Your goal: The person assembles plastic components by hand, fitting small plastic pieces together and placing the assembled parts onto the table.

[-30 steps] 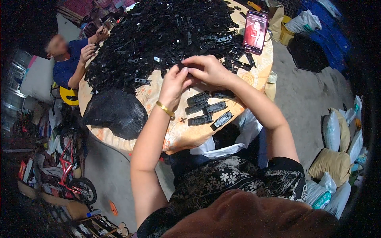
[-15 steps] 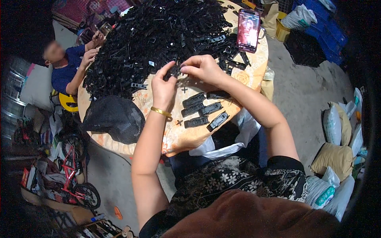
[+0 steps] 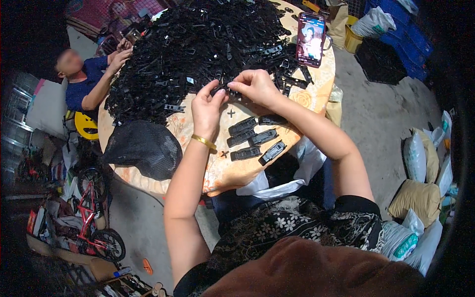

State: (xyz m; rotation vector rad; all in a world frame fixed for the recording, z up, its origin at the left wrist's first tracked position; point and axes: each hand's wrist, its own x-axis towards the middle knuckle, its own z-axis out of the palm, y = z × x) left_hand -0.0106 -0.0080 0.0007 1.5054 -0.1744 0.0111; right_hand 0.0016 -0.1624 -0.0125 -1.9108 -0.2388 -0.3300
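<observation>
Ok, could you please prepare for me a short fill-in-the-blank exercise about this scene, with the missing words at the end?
1. The left hand and right hand are close together beside a pile of parts coloured ____.
2. The phone is on the ____ side of the pile.
3. A gold-coloured bracelet circles the person's ____ wrist.
4. The bicycle frame is coloured ____.

Missing words: black; right; left; red.
</observation>
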